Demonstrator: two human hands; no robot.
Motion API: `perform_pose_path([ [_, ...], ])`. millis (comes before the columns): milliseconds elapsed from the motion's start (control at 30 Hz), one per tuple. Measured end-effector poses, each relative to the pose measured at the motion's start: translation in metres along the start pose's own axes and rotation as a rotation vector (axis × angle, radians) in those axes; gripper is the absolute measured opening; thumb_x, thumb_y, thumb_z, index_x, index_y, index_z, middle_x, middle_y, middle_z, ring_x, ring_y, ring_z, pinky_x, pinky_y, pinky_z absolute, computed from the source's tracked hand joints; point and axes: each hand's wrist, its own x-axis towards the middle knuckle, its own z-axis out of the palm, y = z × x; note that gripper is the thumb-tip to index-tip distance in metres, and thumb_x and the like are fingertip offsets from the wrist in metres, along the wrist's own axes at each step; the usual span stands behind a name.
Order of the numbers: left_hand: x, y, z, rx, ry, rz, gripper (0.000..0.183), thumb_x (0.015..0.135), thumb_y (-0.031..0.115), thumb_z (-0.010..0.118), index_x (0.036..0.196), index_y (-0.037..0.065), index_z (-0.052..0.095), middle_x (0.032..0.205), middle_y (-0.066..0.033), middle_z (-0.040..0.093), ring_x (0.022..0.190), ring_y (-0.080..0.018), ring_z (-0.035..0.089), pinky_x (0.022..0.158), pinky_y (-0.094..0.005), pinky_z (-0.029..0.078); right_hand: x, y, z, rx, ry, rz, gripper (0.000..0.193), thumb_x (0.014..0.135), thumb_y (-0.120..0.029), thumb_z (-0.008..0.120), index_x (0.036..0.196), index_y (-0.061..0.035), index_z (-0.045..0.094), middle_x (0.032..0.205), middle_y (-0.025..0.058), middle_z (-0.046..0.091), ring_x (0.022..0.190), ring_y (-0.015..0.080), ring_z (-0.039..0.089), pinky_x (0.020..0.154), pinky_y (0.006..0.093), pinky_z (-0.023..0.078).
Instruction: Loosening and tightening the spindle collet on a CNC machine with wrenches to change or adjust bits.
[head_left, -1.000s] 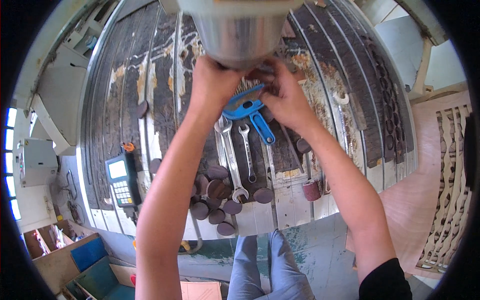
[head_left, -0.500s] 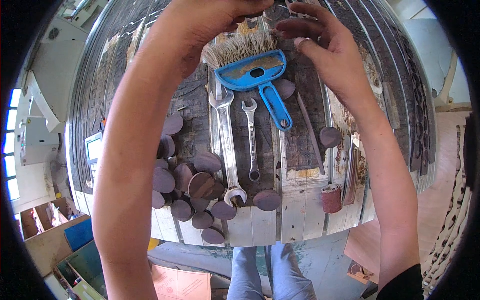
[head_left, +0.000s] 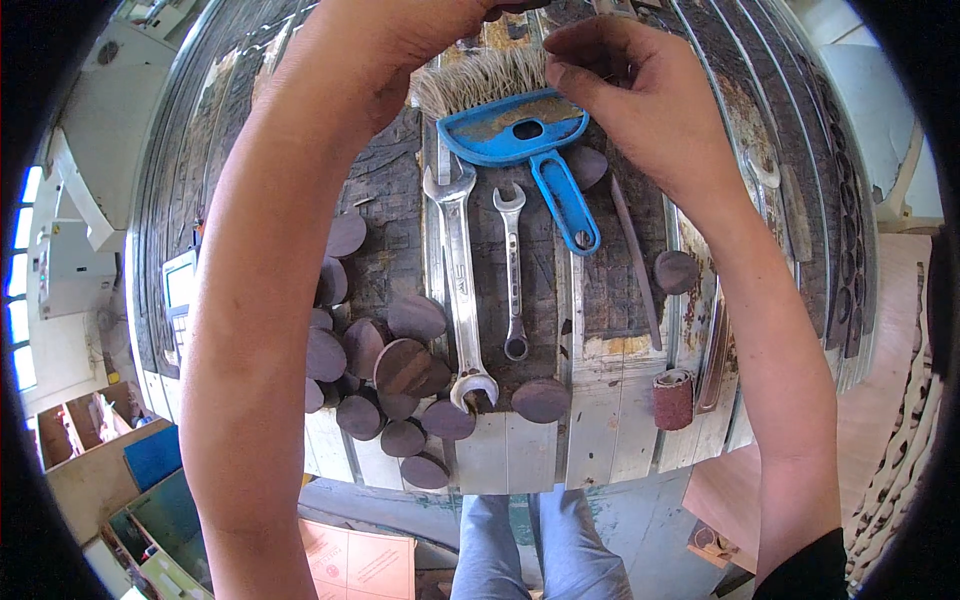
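At the top edge is my left hand [head_left: 425, 30], its fingers mostly cut off by the picture's edge, so what they hold is hidden. My right hand [head_left: 645, 85] hangs by the bristle end of a blue hand brush [head_left: 480, 135], fingers curled, thumb a little apart, nothing visible between them. The brush lies bristles away from me, handle toward me. Below it lie a large open-ended wrench [head_left: 460, 280] and a smaller combination wrench [head_left: 513, 270]. Several dark round wooden discs [head_left: 402, 367] are heaped beside my left forearm; another disc [head_left: 541, 400] lies right of the large wrench.
A slatted, worn work table [head_left: 600, 440] spreads under everything. Near its front right stand a reddish abrasive roll [head_left: 673, 400] and a lone disc [head_left: 676, 271]. A thin dark rod [head_left: 636, 265] lies nearby. Open bins [head_left: 90, 440] and an orange-pink sheet [head_left: 360, 565] are low at left.
My right hand's fingers have drawn in closer to the thumb, and the hand sits nearer the bristles. My left hand has shifted slightly up. The view has moved a little; the tools lie unchanged.
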Motion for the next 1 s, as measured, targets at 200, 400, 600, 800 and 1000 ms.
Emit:
perform_pose_path([
  [200,0.015,-0.019,0.002,-0.068,0.047,-0.08,0.036,0.078,0.012,0.074,0.109,-0.002,0.062,0.099,-0.0098,0.067,0.086,-0.0175,0.06,0.076,-0.0302,0.047,0.009,-0.027,0.014,0.297,0.135,0.21,0.021,0.081,-0.005,0.064,0.097,0.0088,0.063,0.086,0.0113,0.067,0.077,0.0136,0.062,0.07,0.0272,0.049],
  [400,0.003,-0.008,0.007,-0.114,0.022,-0.062,0.038,0.078,0.012,0.074,0.111,-0.003,0.062,0.102,-0.0118,0.067,0.089,-0.0192,0.063,0.079,-0.0313,0.049,0.015,-0.022,0.028,0.349,0.293,0.106,0.014,0.082,-0.005,0.066,0.087,0.0083,0.066,0.077,0.0107,0.068,0.07,0.0129,0.061,0.066,0.0258,0.047],
  [600,0.014,-0.018,0.0,-0.109,0.021,-0.072,0.038,0.078,0.012,0.074,0.111,-0.003,0.061,0.102,-0.0116,0.067,0.094,-0.02,0.062,0.084,-0.0323,0.048,0.019,-0.021,0.041,0.318,0.489,-0.036,0.012,0.082,-0.003,0.066,0.086,0.0081,0.065,0.077,0.0111,0.068,0.069,0.0126,0.061,0.065,0.0269,0.047],
  [800,0.002,-0.006,0.002,-0.198,-0.039,-0.029,0.038,0.078,0.01,0.074,0.112,-0.004,0.06,0.103,-0.0118,0.066,0.096,-0.0205,0.062,0.087,-0.0326,0.048,0.018,-0.016,0.034,0.288,0.39,0.008,0.01,0.084,-0.001,0.063,0.086,0.0078,0.065,0.076,0.0103,0.067,0.069,0.0128,0.061,0.065,0.0269,0.047],
  [1000,0.002,-0.004,0.009,-0.139,0.046,-0.039,0.039,0.079,0.009,0.074,0.111,-0.006,0.059,0.104,-0.0136,0.066,0.095,-0.0212,0.063,0.085,-0.0333,0.05,0.021,-0.015,0.038,0.384,0.414,-0.054,0.009,0.084,0.0,0.061,0.085,0.0078,0.063,0.075,0.01,0.066,0.069,0.0112,0.058,0.065,0.0265,0.046],
])
